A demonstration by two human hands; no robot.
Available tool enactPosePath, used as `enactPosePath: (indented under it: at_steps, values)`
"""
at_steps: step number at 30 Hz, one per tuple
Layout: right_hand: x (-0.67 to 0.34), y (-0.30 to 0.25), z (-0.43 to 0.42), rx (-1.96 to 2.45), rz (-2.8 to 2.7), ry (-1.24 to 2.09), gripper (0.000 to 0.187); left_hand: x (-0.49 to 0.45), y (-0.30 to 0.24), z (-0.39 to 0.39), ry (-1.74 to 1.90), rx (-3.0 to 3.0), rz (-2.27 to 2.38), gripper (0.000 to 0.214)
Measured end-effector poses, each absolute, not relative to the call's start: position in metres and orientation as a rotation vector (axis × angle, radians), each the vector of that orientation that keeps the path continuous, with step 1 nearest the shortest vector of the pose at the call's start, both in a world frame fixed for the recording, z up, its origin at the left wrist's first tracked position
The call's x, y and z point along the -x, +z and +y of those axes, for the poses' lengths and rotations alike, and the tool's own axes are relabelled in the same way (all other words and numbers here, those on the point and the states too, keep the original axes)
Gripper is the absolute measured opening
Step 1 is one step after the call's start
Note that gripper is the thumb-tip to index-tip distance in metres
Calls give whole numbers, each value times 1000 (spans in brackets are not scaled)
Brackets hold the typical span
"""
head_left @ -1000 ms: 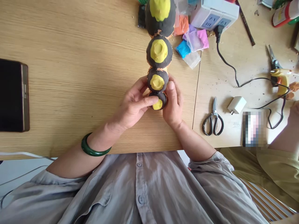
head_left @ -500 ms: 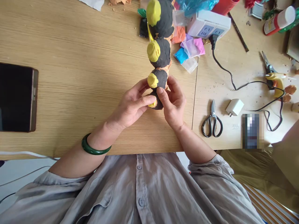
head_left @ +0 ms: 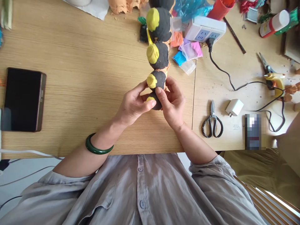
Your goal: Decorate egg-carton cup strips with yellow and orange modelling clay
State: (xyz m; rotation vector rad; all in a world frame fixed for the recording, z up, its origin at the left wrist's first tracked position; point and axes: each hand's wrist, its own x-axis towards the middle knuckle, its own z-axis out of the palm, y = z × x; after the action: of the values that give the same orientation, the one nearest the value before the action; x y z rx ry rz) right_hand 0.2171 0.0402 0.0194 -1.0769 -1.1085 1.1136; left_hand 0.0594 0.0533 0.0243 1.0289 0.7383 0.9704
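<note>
A long clay-covered piece (head_left: 161, 56) of rounded black lumps in a row, orange along its right side, stretches from my hands past the top of the view. Yellow clay blobs (head_left: 152, 80) sit on its left side, and one has a thin strand pulled upward. My left hand (head_left: 134, 104) is closed at the near end, thumb pressed on the lowest yellow blob. On the other side, my right hand (head_left: 173, 103) grips the same end with its thumb on the black clay. The fingers behind the piece are partly hidden.
Black-handled scissors (head_left: 212, 120) and a white charger plug (head_left: 234, 107) lie to the right. Beyond are a power strip (head_left: 206, 28), its black cord, clay packets (head_left: 187, 51) and a yellow glue gun (head_left: 276, 82). A dark tablet (head_left: 23, 100) lies left. A person's arm shows at far right.
The view has shifted slightly, showing more of the table's far side and left. My left thumb has moved slightly on the lowest yellow blob; both hands keep hold of the piece.
</note>
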Motion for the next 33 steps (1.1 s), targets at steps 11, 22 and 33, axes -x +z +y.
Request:
enactPosePath:
  at_steps: [11, 22, 33]
  values:
    - [-218, 13, 44, 1096, -1056, 1091, 52, -59, 23, 56, 930, -1053, 663, 67]
    - [-217, 14, 46, 1088, -1033, 1172, 59, -56, 14, 54, 982, -1117, 747, 78]
    - [-221, 11, 51, 1142, -975, 1188, 59, -55, 15, 64, 931, -1028, 602, 64]
